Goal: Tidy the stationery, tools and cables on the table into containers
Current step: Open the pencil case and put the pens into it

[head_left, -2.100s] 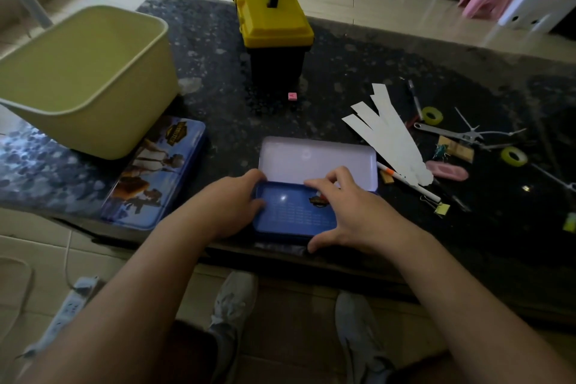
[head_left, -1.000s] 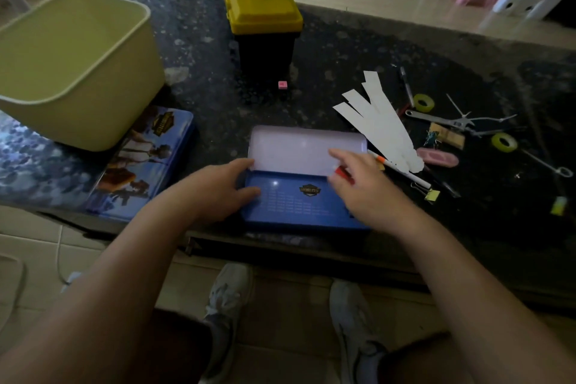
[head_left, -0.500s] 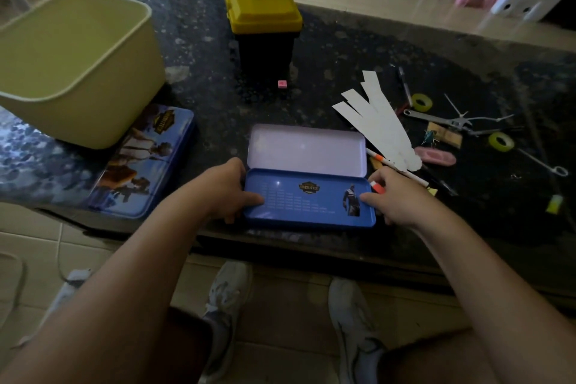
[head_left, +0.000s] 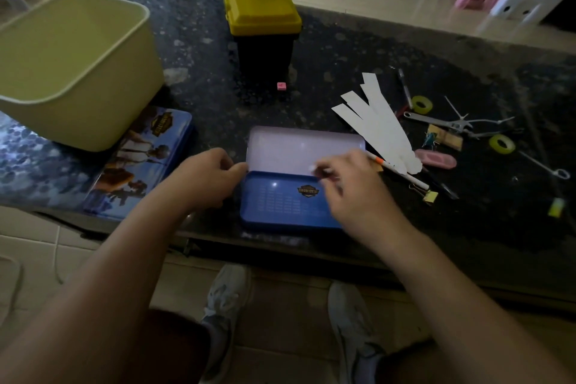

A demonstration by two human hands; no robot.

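An open blue pencil tin (head_left: 280, 206) lies at the table's near edge, its pale lid (head_left: 296, 150) folded back flat. My left hand (head_left: 205, 181) grips the tin's left edge by the hinge. My right hand (head_left: 355, 193) hovers over the tin's right half, its blurred fingertips pinching a small white-tipped item (head_left: 313, 168). Loose to the right lie a white and orange pen (head_left: 397, 171), white paper strips (head_left: 377, 128), a pink eraser (head_left: 436, 159), two yellow tape rolls (head_left: 421, 104) (head_left: 501, 144), a wrench (head_left: 436, 120) and a binder clip (head_left: 428, 195).
A pale green bin (head_left: 71, 72) stands at the left, partly on a closed picture tin (head_left: 140, 159). A yellow and black toolbox (head_left: 258, 0) stands shut at the back, with a small pink cube (head_left: 281, 86) before it. The dark table's front edge runs just under the open tin.
My right hand has come from the tin's right edge to over its tray, carrying the small item. My left hand stays at the tin's left edge.
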